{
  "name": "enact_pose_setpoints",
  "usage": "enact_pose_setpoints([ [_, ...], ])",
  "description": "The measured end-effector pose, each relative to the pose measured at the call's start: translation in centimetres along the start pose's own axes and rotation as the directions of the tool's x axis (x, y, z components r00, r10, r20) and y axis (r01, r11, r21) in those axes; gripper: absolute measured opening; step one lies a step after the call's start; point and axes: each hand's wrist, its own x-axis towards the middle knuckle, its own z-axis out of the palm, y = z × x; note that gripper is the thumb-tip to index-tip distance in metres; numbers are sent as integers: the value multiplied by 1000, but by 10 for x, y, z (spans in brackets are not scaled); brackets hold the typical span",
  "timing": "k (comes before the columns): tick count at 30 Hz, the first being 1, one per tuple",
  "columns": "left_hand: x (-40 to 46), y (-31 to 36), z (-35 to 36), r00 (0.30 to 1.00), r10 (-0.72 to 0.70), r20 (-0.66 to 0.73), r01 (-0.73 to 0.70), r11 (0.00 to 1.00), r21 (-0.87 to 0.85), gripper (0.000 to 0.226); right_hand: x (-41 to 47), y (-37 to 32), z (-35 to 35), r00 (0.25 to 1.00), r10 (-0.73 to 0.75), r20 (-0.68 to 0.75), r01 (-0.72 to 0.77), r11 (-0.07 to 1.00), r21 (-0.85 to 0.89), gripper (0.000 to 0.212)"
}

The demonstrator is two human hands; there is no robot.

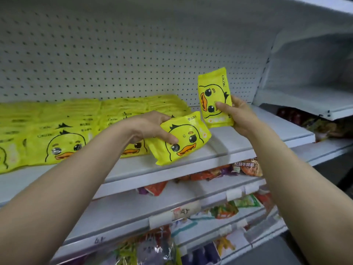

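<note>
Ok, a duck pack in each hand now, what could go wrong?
1. The left hand grips its tilted pack by one end at the shelf's front edge; it could slip off.
2. Sliding it or the right hand's upright pack in may shove the loosely overlapped stacked packs askew.

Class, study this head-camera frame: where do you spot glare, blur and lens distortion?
Head view: glare glints on the tilted pack in the left hand, while the upright pack in the right hand looks fairly sharp; head view: the snack bags on the lower shelves are blurred and soft; head view: the wide lens bows the pegboard hole rows and the shelf edge.
</note>
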Motion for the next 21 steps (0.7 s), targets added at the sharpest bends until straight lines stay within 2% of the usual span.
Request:
enact_pose_setpoints([
  [2,14,2,-2,1000,7,-11,-6,999,41,44,21,8,-14,1000,3,3,-3,999,-43,36],
  [5,33,7,-1,998,-15,-58,21,995,97,63,57,18,-32,999,22,39,-17,993,-121,40],
  [8,51,10,-2,1000,6,-29,-1,989,150,42,94,29,-45,996,55,72,-40,981,-192,46],
  [12,82,16,1,999,-22,-45,30,985,172,47,144,42,-62,983,114,145,-62,945,-322,49],
  [15,104,23,5,998,-42,-49,50,981,190,51,177,49,-72,971,124,205,-18,892,-453,43],
  [18,118,26,7,995,-85,-60,97,966,240,59,206,53,-77,948,117,296,88,798,-596,30],
  [21,124,28,9,986,-125,-110,150,955,258,64,232,58,-75,914,146,379,173,705,-688,30],
])
